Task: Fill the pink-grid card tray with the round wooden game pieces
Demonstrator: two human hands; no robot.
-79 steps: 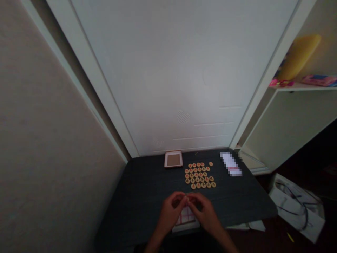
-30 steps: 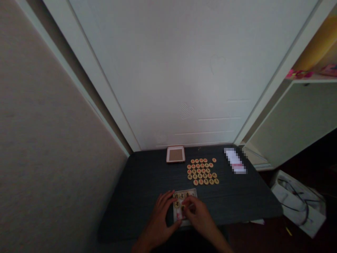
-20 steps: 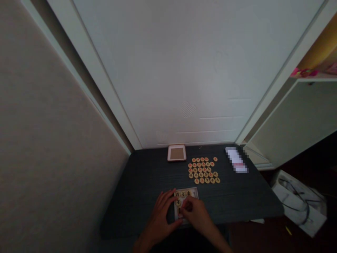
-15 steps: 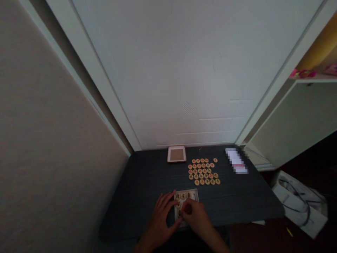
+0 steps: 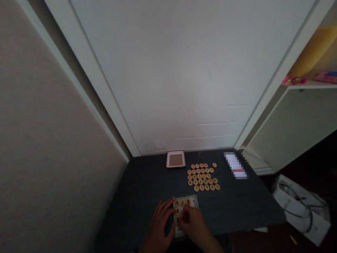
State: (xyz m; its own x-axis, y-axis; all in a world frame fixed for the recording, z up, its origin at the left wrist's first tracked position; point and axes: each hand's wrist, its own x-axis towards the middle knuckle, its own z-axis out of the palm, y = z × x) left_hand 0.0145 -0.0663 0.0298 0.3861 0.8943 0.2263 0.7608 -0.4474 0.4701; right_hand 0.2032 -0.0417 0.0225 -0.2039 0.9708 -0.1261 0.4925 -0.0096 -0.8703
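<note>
Dark tabletop [image 5: 142, 196], lower centre. Shallow box [image 5: 193, 202], bottom centre, xiangqi pieces [image 5: 182, 202] inside. Left hand [image 5: 159, 225]: spread along box's left edge. Right hand [image 5: 194, 222]: fingers bunched, hold unclear. Pieces likely seat best lowered flat, box kept still.

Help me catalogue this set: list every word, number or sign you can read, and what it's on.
"将", probably: top-left disc in the box.
"士", probably: second disc beside it.
Unreadable: other discs in the box, blurred or partly covered.
Unreadable: loose discs on the table; red and black characters, too small.
Unreadable: pixelated object.
No brand or number legible.
</note>
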